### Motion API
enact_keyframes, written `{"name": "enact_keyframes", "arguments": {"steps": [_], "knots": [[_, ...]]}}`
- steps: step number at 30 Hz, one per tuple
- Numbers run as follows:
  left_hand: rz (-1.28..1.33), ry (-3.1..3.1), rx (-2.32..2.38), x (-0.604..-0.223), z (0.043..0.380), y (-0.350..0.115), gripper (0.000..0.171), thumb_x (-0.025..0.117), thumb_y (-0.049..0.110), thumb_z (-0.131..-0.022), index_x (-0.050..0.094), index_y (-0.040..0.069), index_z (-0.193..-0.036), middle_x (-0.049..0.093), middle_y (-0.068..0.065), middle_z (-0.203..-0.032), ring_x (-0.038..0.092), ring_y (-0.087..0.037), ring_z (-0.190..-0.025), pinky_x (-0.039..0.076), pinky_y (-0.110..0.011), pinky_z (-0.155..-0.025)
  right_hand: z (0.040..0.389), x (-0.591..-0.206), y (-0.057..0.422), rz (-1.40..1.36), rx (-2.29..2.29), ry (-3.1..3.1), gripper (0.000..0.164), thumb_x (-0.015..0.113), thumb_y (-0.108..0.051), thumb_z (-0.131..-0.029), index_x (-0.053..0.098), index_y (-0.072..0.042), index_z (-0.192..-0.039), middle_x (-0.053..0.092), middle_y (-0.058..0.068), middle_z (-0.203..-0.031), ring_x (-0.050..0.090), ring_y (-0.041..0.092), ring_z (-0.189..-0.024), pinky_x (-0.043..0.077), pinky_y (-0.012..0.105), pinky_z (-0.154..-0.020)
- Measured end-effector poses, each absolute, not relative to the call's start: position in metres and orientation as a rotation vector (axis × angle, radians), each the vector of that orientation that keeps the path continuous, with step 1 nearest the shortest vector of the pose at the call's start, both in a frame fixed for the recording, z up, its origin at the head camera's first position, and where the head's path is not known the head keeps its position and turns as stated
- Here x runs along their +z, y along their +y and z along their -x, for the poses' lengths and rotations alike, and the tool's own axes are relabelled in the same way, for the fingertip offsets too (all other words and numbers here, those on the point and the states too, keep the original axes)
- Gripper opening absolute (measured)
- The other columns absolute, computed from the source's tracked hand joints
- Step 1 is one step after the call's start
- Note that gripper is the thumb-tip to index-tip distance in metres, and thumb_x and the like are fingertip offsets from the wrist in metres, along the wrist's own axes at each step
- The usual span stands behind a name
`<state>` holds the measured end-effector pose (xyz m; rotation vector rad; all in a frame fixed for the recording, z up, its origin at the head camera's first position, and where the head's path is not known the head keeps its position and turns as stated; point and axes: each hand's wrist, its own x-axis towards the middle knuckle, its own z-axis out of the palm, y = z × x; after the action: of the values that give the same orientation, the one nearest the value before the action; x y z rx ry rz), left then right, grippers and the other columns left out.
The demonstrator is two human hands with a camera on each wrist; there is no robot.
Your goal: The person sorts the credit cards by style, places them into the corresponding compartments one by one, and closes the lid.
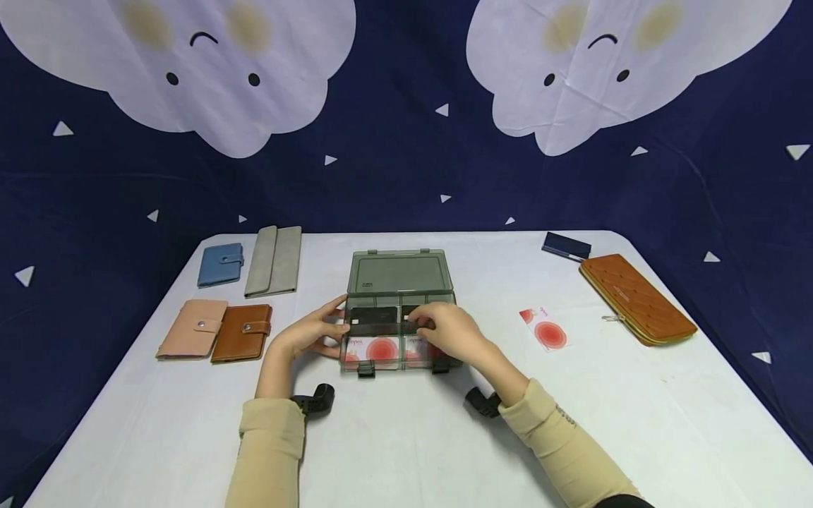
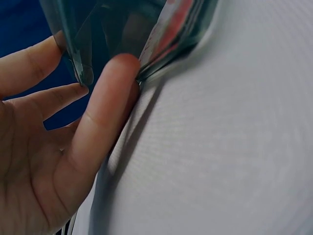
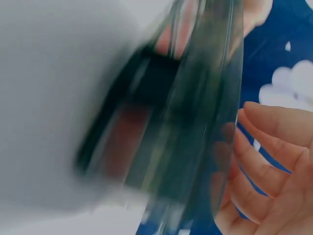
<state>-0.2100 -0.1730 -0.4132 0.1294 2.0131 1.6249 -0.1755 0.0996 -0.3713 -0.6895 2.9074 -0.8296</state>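
A translucent grey-green organizer box (image 1: 402,282) stands with its lid raised at the table's middle. Its front compartments hold red-and-white cards (image 1: 371,348); a black card (image 1: 373,316) lies in the back left one. My left hand (image 1: 312,329) touches the box's left side, its fairly straight thumb (image 2: 105,105) at the bottom edge in the left wrist view. My right hand (image 1: 449,330) reaches over the right half, bent fingertips at a dark card (image 1: 407,312) in the back right compartment; I cannot tell whether they pinch it. Box walls partly cover those fingers (image 3: 264,169) in the right wrist view.
On the left lie a blue wallet (image 1: 219,265), a grey wallet (image 1: 274,261), a pink one (image 1: 192,329) and a brown one (image 1: 241,333). To the right are a red-and-white card (image 1: 545,329), a dark card holder (image 1: 567,246) and an orange-brown zip purse (image 1: 637,299).
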Motion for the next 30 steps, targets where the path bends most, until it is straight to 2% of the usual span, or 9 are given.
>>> {"name": "enact_keyframes", "arguments": {"steps": [4, 10, 15, 18, 24, 30], "knots": [[-0.128, 2.018, 1.617, -0.413, 0.210, -0.174, 0.076, 0.054, 0.011, -0.092, 0.006, 0.017, -0.151, 0.017, -0.022, -0.142, 0.048, -0.020, -0.086, 0.056, -0.035, -0.066, 0.181, -0.372, 0.136, 0.629, -0.890, 2.962, 0.020, 0.065, -0.006, -0.083, 0.069, -0.007, -0.103, 0.067, 0.004, -0.087, 0.062, 0.019, -0.082, 0.050, 0.038, -0.074], [-0.131, 2.023, 1.608, -0.412, 0.210, -0.174, 0.076, 0.054, 0.012, -0.092, 0.006, 0.017, -0.151, 0.017, -0.022, -0.143, 0.049, -0.021, -0.087, 0.056, -0.035, -0.067, 0.187, -0.378, 0.187, 0.501, -0.854, 3.051, 0.020, 0.063, -0.004, -0.082, 0.068, -0.004, -0.101, 0.068, 0.013, -0.093, 0.062, 0.029, -0.085, 0.050, 0.044, -0.074], [-0.131, 2.017, 1.609, -0.412, 0.210, -0.173, 0.075, 0.053, 0.012, -0.092, 0.005, 0.018, -0.151, 0.016, -0.022, -0.144, 0.049, -0.021, -0.088, 0.056, -0.036, -0.067, 0.187, -0.386, 0.223, 0.364, -0.742, 3.082, 0.025, 0.062, -0.006, -0.081, 0.067, -0.003, -0.105, 0.063, 0.018, -0.098, 0.059, 0.031, -0.085, 0.048, 0.045, -0.068], [-0.133, 2.014, 1.611, -0.412, 0.210, -0.173, 0.075, 0.053, 0.012, -0.092, 0.005, 0.018, -0.151, 0.016, -0.022, -0.144, 0.049, -0.021, -0.087, 0.056, -0.036, -0.067, 0.187, -0.387, 0.242, 0.295, -0.697, 3.057, 0.032, 0.064, -0.009, -0.079, 0.063, 0.000, -0.110, 0.058, 0.023, -0.102, 0.056, 0.035, -0.085, 0.046, 0.048, -0.068], [-0.130, 2.004, 1.625, -0.413, 0.211, -0.173, 0.076, 0.053, 0.011, -0.092, 0.006, 0.017, -0.151, 0.016, -0.021, -0.144, 0.049, -0.019, -0.084, 0.056, -0.036, -0.067, 0.187, -0.384, 0.272, 0.125, -0.587, 2.884, 0.062, 0.072, -0.021, -0.075, 0.043, 0.011, -0.120, 0.045, 0.038, -0.110, 0.048, 0.052, -0.097, 0.042, 0.059, -0.079], [-0.120, 2.007, 1.628, -0.413, 0.210, -0.174, 0.076, 0.054, 0.011, -0.092, 0.007, 0.018, -0.151, 0.017, -0.022, -0.143, 0.049, -0.019, -0.083, 0.056, -0.036, -0.066, 0.192, -0.385, 0.285, 0.077, -0.594, 2.761, 0.072, 0.076, -0.020, -0.072, 0.034, 0.013, -0.120, 0.046, 0.040, -0.110, 0.048, 0.046, -0.095, 0.041, 0.056, -0.082]]}}
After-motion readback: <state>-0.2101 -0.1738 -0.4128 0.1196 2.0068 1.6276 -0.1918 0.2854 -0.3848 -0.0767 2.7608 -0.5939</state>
